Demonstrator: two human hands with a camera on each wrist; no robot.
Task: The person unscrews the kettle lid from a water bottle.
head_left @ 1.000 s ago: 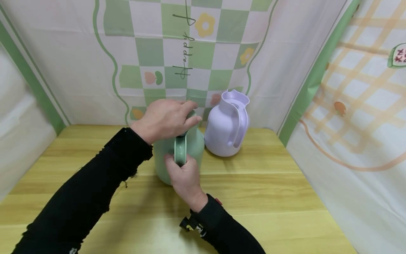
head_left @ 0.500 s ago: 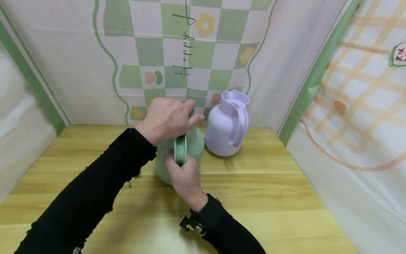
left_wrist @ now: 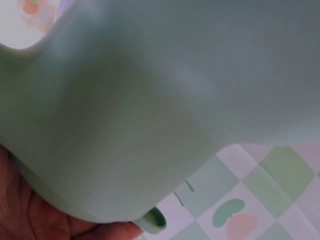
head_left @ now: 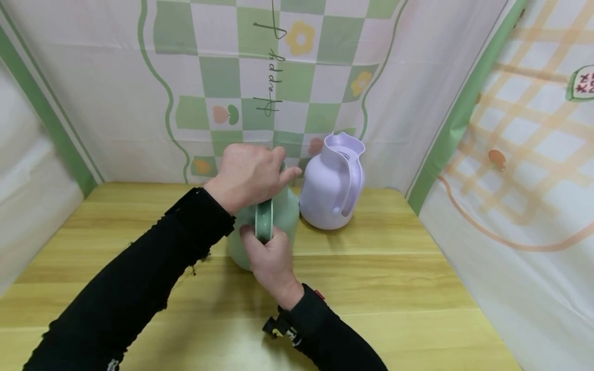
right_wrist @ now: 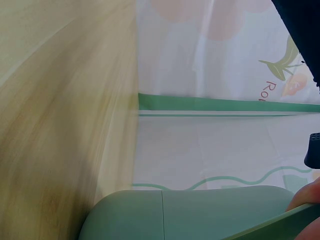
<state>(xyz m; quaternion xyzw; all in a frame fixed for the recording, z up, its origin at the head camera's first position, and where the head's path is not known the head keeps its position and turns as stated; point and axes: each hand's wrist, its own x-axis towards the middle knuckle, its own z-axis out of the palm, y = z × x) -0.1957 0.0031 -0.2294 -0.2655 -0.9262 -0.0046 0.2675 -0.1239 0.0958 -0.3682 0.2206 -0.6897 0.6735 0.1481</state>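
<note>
A pale green thermos jug [head_left: 285,211] stands upright on the wooden table with its handle toward me. My left hand [head_left: 250,172] lies over its mouth, fingers bent down into the top and thumb pointing right; what they hold there is hidden. In the left wrist view, part of that hand [left_wrist: 40,215] shows behind the jug's rim, and the green body [left_wrist: 130,120] fills much of the picture. Lower down, my right hand [head_left: 271,260] grips the handle [head_left: 264,221]. The right wrist view catches the jug's side [right_wrist: 200,210] and some fingertips at the handle.
A lilac thermos jug [head_left: 322,193] stands close behind the green one to the right, its handle facing me. The table [head_left: 394,288] ends at a patterned cloth wall [head_left: 297,82] at the back, with more cloth along both sides.
My left hand has turned a little and shifted slightly right on the jug's top, and its sleeve has moved right with it. The right hand and both jugs stay in place.
</note>
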